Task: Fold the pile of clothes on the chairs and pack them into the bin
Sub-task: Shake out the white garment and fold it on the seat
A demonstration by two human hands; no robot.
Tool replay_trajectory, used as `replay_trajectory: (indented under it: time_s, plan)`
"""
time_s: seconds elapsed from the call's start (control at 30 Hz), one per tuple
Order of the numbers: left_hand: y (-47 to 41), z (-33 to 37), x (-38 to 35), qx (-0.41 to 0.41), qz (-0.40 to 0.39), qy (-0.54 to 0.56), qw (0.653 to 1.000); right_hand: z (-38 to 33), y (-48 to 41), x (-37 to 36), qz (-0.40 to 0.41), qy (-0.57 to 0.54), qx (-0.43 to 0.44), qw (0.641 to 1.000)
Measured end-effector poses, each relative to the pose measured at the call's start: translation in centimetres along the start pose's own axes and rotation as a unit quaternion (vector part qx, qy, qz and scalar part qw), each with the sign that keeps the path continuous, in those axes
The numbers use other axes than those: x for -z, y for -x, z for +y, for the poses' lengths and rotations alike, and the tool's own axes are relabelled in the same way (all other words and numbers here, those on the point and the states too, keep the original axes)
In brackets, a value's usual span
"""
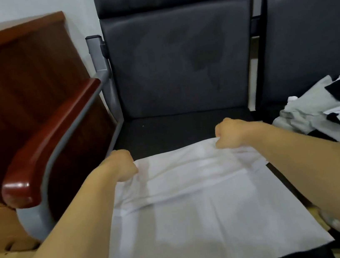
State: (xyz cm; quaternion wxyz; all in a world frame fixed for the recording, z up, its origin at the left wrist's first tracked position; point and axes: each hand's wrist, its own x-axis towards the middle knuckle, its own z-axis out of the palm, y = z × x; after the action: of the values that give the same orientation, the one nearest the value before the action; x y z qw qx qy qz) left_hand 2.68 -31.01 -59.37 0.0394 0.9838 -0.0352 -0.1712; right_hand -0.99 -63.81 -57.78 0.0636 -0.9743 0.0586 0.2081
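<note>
At the far left stands a reddish-brown wooden panel (14, 67), and in front of it runs the glossy wooden armrest (47, 146) of a dark grey padded chair (177, 62). A white garment (196, 201) lies spread flat across this chair's seat, its near edge hanging over the front. The left hand (124, 164) is curled into a fist and grips the garment's far left corner. The right hand (229, 133), also curled tight, pinches the far right corner, so the far edge is bunched and lifted slightly between the two hands. To the right, on the seat of the neighbouring chair (315, 32), lies the pile of clothes (316, 117), a crumpled heap of grey, white and black fabric, just beside the right forearm.
</note>
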Motion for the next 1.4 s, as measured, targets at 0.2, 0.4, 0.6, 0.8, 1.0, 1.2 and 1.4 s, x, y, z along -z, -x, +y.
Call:
replay_trajectory:
  time_s: [0.2,0.4,0.6,0.8,1.0,1.2,1.4]
  plan:
    - [-2.3,-0.2,0.1,0.008,0.082,0.067,0.994,0.9,-1.1,1.1,0.030,-0.091,0.015,0.995]
    - [-1.7,0.9,2.3,-0.008,0.238,0.115,0.964,1.7,0.4,1.5,0.218,-0.168,0.003,0.961]
    - [3.1,0.1,2.0,-0.028,0.294,0.120,0.948,1.8,5.4,-0.2,0.311,-0.185,-0.016,0.932]
    - [9.7,-0.9,-0.9,-0.010,0.285,0.105,0.953,2.2,10.6,-4.4,0.329,-0.179,0.003,0.927]
    - [14.0,-2.1,-4.3,-0.013,0.235,0.061,0.970,2.1,14.2,-7.8,0.307,-0.139,-0.005,0.942]
    - [16.6,-2.2,-5.4,-0.034,0.122,-0.010,0.992,2.1,16.2,-10.2,0.194,-0.046,-0.035,0.979]
    - [18.0,-1.3,-5.1,-0.033,0.104,-0.015,0.994,1.2,17.6,-9.8,0.162,-0.031,-0.044,0.985]
